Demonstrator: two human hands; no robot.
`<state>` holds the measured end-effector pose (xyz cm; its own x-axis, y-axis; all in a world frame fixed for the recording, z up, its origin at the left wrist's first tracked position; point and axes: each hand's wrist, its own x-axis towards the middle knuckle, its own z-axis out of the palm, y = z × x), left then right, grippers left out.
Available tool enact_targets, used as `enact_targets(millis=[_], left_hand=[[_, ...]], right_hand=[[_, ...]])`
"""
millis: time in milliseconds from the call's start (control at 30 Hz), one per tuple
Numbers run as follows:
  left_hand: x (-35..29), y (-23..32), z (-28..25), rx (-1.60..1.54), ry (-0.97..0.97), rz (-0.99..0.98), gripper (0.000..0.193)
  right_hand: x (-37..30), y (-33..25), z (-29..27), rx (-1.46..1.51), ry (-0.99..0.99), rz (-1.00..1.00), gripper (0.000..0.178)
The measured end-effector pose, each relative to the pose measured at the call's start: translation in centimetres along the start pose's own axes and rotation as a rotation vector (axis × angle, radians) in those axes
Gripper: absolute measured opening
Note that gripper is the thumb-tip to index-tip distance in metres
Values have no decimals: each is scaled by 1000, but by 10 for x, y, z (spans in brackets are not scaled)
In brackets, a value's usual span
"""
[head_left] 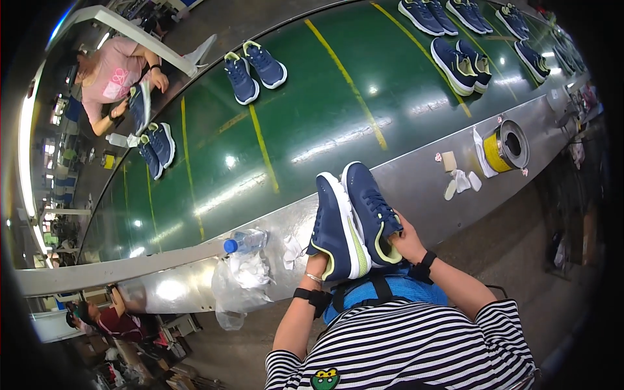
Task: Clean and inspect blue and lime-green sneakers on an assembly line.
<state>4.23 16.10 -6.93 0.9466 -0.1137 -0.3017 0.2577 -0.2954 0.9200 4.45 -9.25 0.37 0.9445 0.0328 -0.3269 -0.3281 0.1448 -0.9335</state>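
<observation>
- Our left hand (316, 266) grips the left navy shoe (330, 229), white-soled and lime-lined.
- Our right hand (408, 243) grips the right shoe (365, 195), dark laces showing.

I have a pair of navy lace-up sneakers side by side, held at their heels, just toward four o'clock from the centre of my view. The nine o'clock shoe (331, 227) is rolled over, its white sole edge, lime-patterned near the heel, turned toward three. The three o'clock shoe (368, 200) shows me its dark laces and pale lime lining. Both toes point roughly to eleven, heels toward five.
</observation>
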Motion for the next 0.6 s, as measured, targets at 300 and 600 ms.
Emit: enact_targets(millis=[300,600], left_hand=[[-6,23,10,-268,14,-47,34],[-12,66,28,-231,197,3,46]], right_hand=[[18,-1,-40,-102,-43,69,55],[30,-35,-56,-83,-154,-66,66]])
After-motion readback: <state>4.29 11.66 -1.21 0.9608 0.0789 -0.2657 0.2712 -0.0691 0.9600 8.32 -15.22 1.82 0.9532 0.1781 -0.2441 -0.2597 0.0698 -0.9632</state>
